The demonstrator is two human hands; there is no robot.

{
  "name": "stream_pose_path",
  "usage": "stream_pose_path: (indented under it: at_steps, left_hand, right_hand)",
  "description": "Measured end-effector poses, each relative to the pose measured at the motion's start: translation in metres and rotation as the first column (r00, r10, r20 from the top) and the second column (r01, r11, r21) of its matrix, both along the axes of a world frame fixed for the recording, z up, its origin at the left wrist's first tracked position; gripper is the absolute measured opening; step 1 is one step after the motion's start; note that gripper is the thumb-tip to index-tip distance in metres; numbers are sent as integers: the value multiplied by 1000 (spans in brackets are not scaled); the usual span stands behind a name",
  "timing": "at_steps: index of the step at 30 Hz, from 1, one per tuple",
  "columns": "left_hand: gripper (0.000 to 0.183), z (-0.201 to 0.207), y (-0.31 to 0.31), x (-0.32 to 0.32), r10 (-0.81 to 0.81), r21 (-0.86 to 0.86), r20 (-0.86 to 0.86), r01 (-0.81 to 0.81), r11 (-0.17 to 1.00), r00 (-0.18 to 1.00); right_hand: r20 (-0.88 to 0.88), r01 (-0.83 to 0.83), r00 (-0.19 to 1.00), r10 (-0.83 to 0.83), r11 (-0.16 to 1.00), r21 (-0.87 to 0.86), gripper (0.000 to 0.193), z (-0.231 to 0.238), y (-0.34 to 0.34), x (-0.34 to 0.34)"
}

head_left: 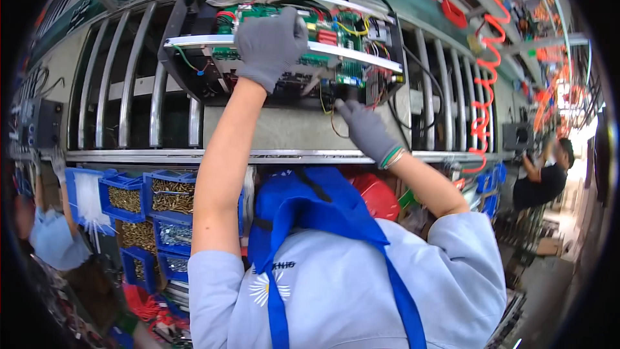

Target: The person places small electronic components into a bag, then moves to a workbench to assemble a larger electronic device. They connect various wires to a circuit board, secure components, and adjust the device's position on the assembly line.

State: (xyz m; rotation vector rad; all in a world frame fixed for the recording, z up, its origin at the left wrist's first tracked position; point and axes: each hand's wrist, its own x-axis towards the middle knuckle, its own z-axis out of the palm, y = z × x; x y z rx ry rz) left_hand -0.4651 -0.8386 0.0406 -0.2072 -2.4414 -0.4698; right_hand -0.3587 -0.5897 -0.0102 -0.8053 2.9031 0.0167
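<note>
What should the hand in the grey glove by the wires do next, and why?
Probably pinch the loose yellow wire and guide it up into the open black metal box of green circuit boards. The right hand already touches the box's lower edge there, while the left hand steadies the silver crossbar.

Both my hands are in the same grey knit work gloves, snug fit with ribbed cuffs that stop right at the wrist: left hand (270, 44), right hand (365, 128). On my right wrist, just below the glove cuff, I've got a little stack of thin bracelets (392, 157), greenish and gold-ish bands. Forearms are bare. My top is a pale blue-grey short-sleeved shirt (336, 284) with a small white daisy print on the chest. Over it goes a bright blue apron (303, 210), its blue straps running down across the shirt.
</note>
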Motion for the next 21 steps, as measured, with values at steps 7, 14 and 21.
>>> stream_pose_path:
  at_steps: [7,14,21]
  left_hand:
    - [14,21,8,16,-85,133,-393,148,980,916]
    - [21,2,95,107,-454,708,76,273,652,888]
    - [28,-65,83,118,-496,897,380,-180,404,781]
  right_hand:
    - [367,285,930,15,602,-746,60,87,8,2]
    - [120,133,991,-61,585,-800,68,72,11,-1]
    - [292,366,930,-225,486,-794,42,51,41,29]
